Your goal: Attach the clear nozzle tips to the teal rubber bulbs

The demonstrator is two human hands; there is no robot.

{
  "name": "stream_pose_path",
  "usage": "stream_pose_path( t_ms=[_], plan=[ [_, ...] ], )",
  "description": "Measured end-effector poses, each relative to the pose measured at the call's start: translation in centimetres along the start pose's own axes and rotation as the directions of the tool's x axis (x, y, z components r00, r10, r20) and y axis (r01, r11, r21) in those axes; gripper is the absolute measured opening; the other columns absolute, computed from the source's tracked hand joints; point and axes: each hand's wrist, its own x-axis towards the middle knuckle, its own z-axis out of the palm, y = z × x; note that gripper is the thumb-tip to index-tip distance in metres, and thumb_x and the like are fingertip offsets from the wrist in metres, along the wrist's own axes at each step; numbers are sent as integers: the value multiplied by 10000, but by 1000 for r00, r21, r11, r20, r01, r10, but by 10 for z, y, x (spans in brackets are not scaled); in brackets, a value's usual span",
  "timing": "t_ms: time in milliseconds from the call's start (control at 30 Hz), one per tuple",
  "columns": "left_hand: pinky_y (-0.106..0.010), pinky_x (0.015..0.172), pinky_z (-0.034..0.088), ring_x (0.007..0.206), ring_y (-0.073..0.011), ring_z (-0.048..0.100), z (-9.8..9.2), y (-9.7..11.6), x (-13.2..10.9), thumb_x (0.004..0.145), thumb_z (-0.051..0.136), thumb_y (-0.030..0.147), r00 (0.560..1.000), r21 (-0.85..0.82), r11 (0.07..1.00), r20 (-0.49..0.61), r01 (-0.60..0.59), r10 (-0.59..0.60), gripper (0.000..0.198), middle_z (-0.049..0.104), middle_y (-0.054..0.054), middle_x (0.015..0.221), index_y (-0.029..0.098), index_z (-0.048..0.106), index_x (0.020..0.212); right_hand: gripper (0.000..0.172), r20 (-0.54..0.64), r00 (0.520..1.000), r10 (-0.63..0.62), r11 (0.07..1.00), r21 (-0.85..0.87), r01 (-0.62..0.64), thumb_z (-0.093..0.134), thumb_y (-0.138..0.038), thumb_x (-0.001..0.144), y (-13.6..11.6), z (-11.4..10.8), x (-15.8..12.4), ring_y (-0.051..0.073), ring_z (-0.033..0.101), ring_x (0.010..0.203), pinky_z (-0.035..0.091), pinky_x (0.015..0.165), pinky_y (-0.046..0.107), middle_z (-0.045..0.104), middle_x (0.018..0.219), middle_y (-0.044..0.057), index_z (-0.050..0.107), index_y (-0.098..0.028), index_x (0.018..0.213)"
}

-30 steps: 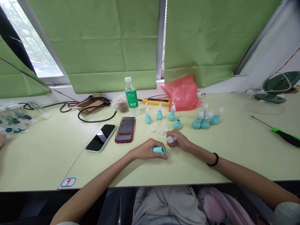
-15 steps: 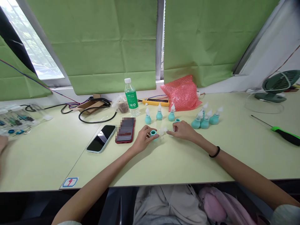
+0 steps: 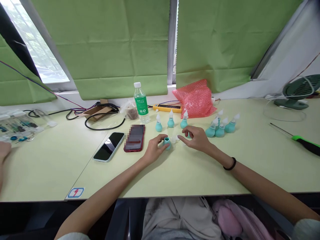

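Firstly, at the far left edge another person's hand [image 3: 3, 150] rests on the table [image 3: 50, 173], near some clear packets with small tools [image 3: 15, 125]. Moving right, a coil of black cable [image 3: 100, 115] lies beside a small cardboard box [image 3: 96, 111], and closer to you a phone with a dark screen [image 3: 109, 146] lies just beside a red phone [image 3: 135, 138]. Behind them a water bottle with green label [image 3: 141, 103] stands upright.

Your left hand [image 3: 153, 150] holds a teal rubber bulb [image 3: 166, 142] between thumb and fingers; the bulb sits on the table with its open mouth up, in the middle, in front of three finished teal bulbs with white tips [image 3: 171, 120]. Your right hand [image 3: 197, 138] is just beside it, fingers loosely open, fingertips near a small white tip [image 3: 177, 137] on the table; I cannot tell if they touch it. Behind is a pink bubble-wrap bag [image 3: 196, 98]. Further right stand more teal bulbs in a group [image 3: 221, 126], then a green-handled screwdriver [image 3: 303, 142] and a green fan [image 3: 297, 91].
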Motion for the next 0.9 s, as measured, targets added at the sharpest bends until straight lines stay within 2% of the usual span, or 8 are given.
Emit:
stream_pose_path(
  t_ms=[133,267,333,400,533,700,800,900],
  plan=[
    [-330,820,411,921,-159,486,1,1,-1,709,507,266,999,91,995,-3,-37,37,356,493,-58,1059,189,418,1045,407,-132,991,27,992,-118,-43,482,-411,669,1,-8,23,182,491,720,371,595,280,505,931,99,460,-147,978],
    [-327,827,397,951,-163,466,-1,8,-2,736,466,244,993,117,988,-46,-101,107,314,471,-73,1063,190,415,1041,735,-118,985,126,946,-284,-155,516,-401,635,21,-7,55,340,295,1074,340,746,412,239,1239,179,198,-114,1232],
    [-329,830,392,956,-164,460,-3,11,-3,750,442,234,991,125,986,-62,-114,122,287,466,-78,1053,191,421,1033,802,-6,973,232,924,-312,-223,498,-388,652,35,1,65,358,276,1093,321,765,436,216,1249,223,84,-65,1258],
    [-331,831,388,959,-167,453,-3,13,-3,754,430,226,988,137,983,-71,-123,134,271,462,-83,1046,189,429,1023,780,145,928,343,909,-301,-289,461,-380,682,46,10,69,340,377,1021,348,726,404,360,1153,246,65,-22,1250],
    [-325,819,391,954,-167,448,-4,14,-3,758,420,207,985,139,980,-76,-143,155,247,466,-83,1025,187,439,1004,485,262,855,448,881,-293,-372,394,-325,726,56,24,67,272,512,795,375,601,320,549,895,173,319,-50,1119],
    [-299,788,393,935,-157,447,-7,18,-3,765,416,203,971,120,980,-157,-161,179,207,469,-76,998,185,462,966,317,35,969,245,954,-187,-234,345,-306,768,41,16,65,237,502,747,370,605,316,543,804,118,383,-99,1006],
    [-270,715,404,843,-143,463,-11,21,-2,758,433,221,956,114,983,-240,-142,166,187,477,-64,942,182,469,938,293,-137,990,36,994,-97,-50,330,-353,791,13,-3,56,207,470,777,368,684,327,504,821,89,390,-136,977],
    [-261,671,397,760,-131,456,-14,23,-2,748,446,255,934,112,986,-324,-121,152,192,472,-58,907,182,463,925,246,-82,985,-155,986,-74,149,326,-342,801,-22,-22,36,199,450,780,366,700,333,477,818,81,399,-158,946]
  ],
)
